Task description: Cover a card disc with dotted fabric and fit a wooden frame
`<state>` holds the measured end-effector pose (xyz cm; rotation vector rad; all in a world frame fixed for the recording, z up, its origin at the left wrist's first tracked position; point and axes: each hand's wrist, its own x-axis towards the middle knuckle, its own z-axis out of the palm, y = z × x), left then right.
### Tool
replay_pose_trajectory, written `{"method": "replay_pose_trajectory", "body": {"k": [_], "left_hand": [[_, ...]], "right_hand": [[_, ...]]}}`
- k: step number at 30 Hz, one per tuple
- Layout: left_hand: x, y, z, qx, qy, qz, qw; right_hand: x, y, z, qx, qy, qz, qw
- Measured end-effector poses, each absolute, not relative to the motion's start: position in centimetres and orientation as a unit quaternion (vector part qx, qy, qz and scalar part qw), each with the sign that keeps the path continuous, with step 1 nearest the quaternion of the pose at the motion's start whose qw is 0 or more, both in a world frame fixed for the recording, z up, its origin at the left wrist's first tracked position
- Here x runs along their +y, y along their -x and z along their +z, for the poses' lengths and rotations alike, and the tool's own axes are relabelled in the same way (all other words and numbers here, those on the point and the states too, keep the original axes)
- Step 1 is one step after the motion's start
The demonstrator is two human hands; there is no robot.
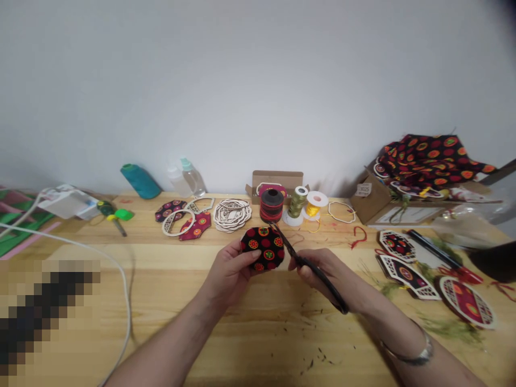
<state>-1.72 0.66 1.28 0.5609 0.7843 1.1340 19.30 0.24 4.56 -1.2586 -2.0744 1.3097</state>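
Observation:
Between the thumb and fingers of my left hand (231, 266) is a black patterned fabric piece (268, 247) with red and orange flower dots, roughly octagonal. My right hand (316, 269) is closed around black scissors (322, 277). Their blades point up and left, lying close along the fabric's right edge; whether they touch it I cannot tell. Small dark scraps (318, 357) are scattered on the wooden table (226, 333) below my hands. Behind the fabric stand a red thread spool (271, 205), a green thread spool (297, 202) and a yellow thread spool (315, 205).
Pale cut-out frames (231, 216) are stacked behind my left hand, beside loose frames and fabric pieces (197, 224). A cardboard box (379, 201) with patterned cloth (435, 158) stands back right, near finished ornaments (467, 302). A white cable (126, 290) crosses the left side, near a screwdriver (110, 215).

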Motion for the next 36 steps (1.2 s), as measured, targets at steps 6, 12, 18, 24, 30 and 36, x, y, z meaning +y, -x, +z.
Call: {"method": "replay_pose_trajectory", "body": {"k": [6, 12, 18, 24, 30, 36], "left_hand": [[0.75, 1.77, 1.27, 0.359, -0.264, 0.512, 0.735], [0.78, 1.87, 1.20, 0.367, -0.264, 0.521, 0.724], [0.75, 1.88, 1.26, 0.376, -0.268, 0.520, 0.719], [0.73, 1.85, 1.36, 0.378, -0.263, 0.520, 0.719], [0.67, 1.89, 1.63, 0.381, -0.261, 0.520, 0.719], [0.84, 2.07, 1.76, 0.383, -0.274, 0.513, 0.717]], "right_hand": [[0.32, -19.32, 4.72, -0.745, 0.447, 0.459, 0.186], [0.42, -19.37, 4.81, -0.753, 0.447, 0.446, 0.184], [0.40, -19.49, 4.44, -0.743, 0.448, 0.463, 0.181], [0.45, -19.69, 4.01, -0.742, 0.442, 0.468, 0.189], [0.50, -19.66, 4.00, -0.739, 0.426, 0.481, 0.202], [0.47, -19.64, 4.15, -0.730, 0.438, 0.484, 0.200]]}}
